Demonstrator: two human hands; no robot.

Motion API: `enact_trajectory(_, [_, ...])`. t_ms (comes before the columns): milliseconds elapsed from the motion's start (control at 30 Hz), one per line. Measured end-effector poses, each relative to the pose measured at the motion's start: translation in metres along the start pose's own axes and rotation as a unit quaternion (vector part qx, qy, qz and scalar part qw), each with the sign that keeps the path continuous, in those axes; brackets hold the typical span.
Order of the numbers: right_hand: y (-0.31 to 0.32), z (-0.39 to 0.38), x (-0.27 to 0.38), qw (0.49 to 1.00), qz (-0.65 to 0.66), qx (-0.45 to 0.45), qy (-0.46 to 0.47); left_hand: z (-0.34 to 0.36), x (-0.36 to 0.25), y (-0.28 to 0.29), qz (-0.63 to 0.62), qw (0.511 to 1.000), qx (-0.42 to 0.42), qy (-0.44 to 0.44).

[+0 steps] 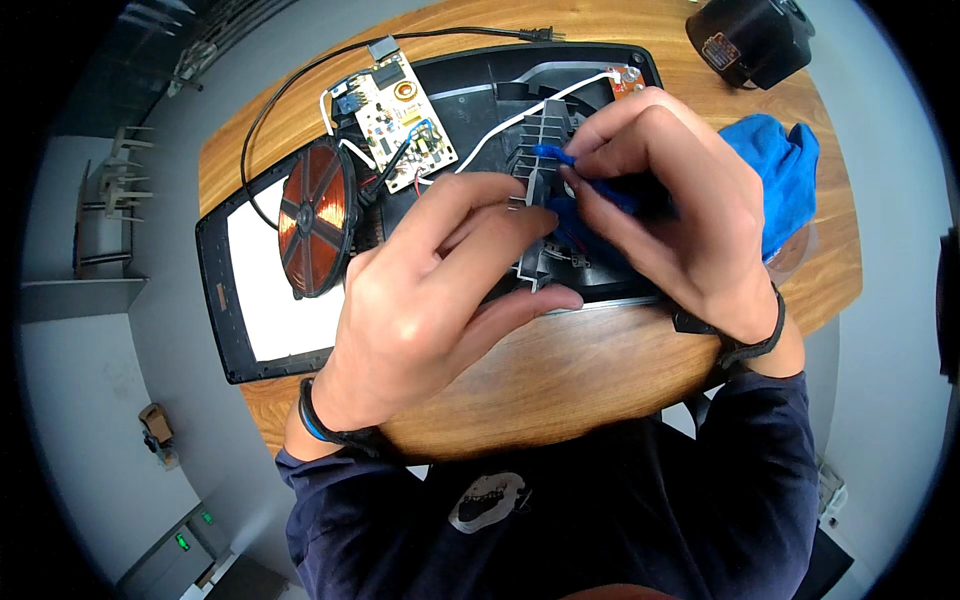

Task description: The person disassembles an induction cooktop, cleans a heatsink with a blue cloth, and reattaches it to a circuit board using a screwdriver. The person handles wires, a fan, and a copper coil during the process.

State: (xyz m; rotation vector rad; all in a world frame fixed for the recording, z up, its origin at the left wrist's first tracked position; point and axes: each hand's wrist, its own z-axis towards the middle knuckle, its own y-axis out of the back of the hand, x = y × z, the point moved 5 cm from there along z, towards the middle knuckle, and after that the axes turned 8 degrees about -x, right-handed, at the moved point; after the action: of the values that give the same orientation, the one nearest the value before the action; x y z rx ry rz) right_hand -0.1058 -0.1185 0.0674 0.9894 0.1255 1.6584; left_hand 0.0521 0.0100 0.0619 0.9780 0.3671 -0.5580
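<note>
So, gripping a gray finned piece (536, 188) between thumb and fingers of the left hand (410, 300), over an open black housing (480, 103), and pinching a twist of blue cloth (548, 152) in the right hand (690, 190), fingertips pressed together right by the fins. Past that, can spot a copper coil (318, 180) off left, then a circuit board (395, 110), then a black cord (538, 34) near the far table edge.

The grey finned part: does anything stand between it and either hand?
Nothing visible separates the left hand from the grey finned part, which it grips. The blue cloth stands between the right hand and that part: the cloth's pinched tip appears to reach the part's upper half.
</note>
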Motion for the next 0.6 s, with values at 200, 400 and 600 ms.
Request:
enact_trajectory(200, [-0.006,-0.003,-0.014,0.996,-0.031,0.057,-0.054,0.000,0.003,0.008,0.006,0.999,-0.044,-0.021])
enact_trajectory(400, [0.005,0.003,0.000,0.999,-0.043,-0.006,0.000,-0.004,0.010,-0.001,-0.056,0.997,-0.045,0.008])
enact_trajectory(600, [0.002,0.000,0.001,1.000,0.001,0.007,0.017,-0.007,0.008,-0.004,-0.053,0.998,-0.015,0.022])
